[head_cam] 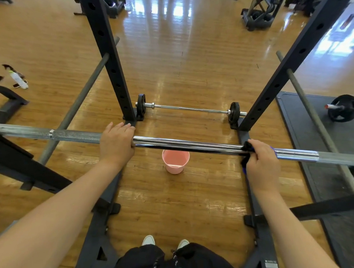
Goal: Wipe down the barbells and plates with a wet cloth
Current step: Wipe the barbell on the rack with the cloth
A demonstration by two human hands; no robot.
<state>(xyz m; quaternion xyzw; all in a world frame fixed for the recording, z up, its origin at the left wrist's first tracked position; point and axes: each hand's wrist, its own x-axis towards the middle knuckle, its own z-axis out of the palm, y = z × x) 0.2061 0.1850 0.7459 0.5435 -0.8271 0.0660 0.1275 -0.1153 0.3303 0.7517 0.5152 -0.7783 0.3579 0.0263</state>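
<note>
A long chrome barbell [187,146] lies across the rack at waist height, spanning the whole view. My left hand [116,142] grips it left of centre, fingers curled over the top. My right hand [262,159] grips the bar further right with a dark blue cloth [246,154] wrapped around it under my fingers; most of the cloth is hidden by the hand. A shorter barbell [190,109] with small black plates [141,105] lies on the floor beyond. Another black plate [344,107] on a bar rests on the mat at right.
A pink bucket [175,161] stands on the wooden floor under the bar. Black rack uprights [106,51] rise at left and right, with grey safety bars [81,98] slanting down. A dark rubber mat [312,128] lies at right. A spray bottle [18,79] lies far left.
</note>
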